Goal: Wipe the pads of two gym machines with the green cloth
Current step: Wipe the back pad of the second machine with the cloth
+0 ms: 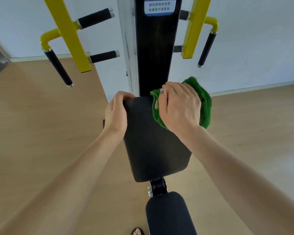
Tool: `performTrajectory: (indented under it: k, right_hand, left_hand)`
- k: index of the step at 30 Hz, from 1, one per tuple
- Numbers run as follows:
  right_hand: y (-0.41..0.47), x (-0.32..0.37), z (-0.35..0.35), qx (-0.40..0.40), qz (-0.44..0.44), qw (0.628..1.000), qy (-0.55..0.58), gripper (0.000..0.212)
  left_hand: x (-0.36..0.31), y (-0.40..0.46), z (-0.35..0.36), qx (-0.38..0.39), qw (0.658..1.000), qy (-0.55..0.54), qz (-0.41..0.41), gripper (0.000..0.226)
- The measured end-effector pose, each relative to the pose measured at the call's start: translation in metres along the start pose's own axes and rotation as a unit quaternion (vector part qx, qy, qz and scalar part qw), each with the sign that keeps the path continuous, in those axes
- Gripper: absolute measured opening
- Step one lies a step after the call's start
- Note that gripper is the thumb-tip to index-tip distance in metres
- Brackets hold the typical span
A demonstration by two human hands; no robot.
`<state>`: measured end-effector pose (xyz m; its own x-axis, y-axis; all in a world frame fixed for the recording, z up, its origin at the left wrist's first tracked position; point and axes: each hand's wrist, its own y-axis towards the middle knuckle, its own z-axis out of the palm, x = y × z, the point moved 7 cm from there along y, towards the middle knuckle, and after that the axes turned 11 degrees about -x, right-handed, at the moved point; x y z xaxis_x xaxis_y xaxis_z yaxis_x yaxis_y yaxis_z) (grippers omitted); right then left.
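A wooden floor fills most of the view, meeting a white wall from ten to three o'clock. At twelve o'clock a black upright column rises, flanked by two yellow bars carrying black-gripped handles at eleven and one o'clock. In the centre sits the black back pad, its far end up against the column's foot; at six o'clock, past a bolted black bracket, lies the smaller seat pad. The right hand, at about one o'clock from centre, lies palm-down with fingers together, pressing the green cloth onto the pad's far right corner; the cloth shows on both sides of the hand and hangs over the pad's right edge. The left hand, at about eleven o'clock from centre, curls around the pad's far left corner, fingers wrapped over the top edge and gripping it. A sandalled foot peeks in at the bottom edge.
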<state>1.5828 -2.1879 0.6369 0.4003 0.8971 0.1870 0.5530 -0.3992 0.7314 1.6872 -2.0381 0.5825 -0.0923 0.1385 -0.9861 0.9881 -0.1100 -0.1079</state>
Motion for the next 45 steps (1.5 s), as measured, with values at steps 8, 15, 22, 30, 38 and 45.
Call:
performTrajectory:
  k: [8, 15, 22, 30, 38, 45]
  right_hand:
    - [-0.025, 0.113, 0.024, 0.068, -0.114, 0.991, 0.020, 0.042]
    - [-0.094, 0.163, 0.053, 0.260, -0.358, 0.897, -0.013, 0.031]
    - [-0.040, 0.142, 0.028, 0.205, -0.293, 0.933, 0.030, 0.027]
    - [0.034, 0.087, 0.010, 0.214, 0.102, 0.930, 0.281, 0.027]
    - [0.027, 0.016, 0.026, 0.270, 0.109, 0.957, 0.005, 0.045]
    - [0.029, 0.009, 0.042, 0.324, 0.126, 0.937, 0.045, 0.046]
  left_hand:
    - [0.026, 0.007, -0.022, 0.119, 0.942, -0.219, -0.225, 0.059]
    - [0.036, 0.019, -0.062, 0.043, 0.986, -0.115, -0.114, 0.035]
    - [0.024, 0.005, -0.072, 0.072, 0.992, -0.095, -0.032, 0.023]
    - [-0.020, -0.014, -0.033, 0.076, 0.944, 0.211, 0.243, 0.021]
    - [-0.050, -0.032, -0.013, 0.053, 0.899, 0.270, 0.340, 0.033]
    - [-0.027, -0.021, 0.004, -0.045, 0.911, 0.258, 0.318, 0.041]
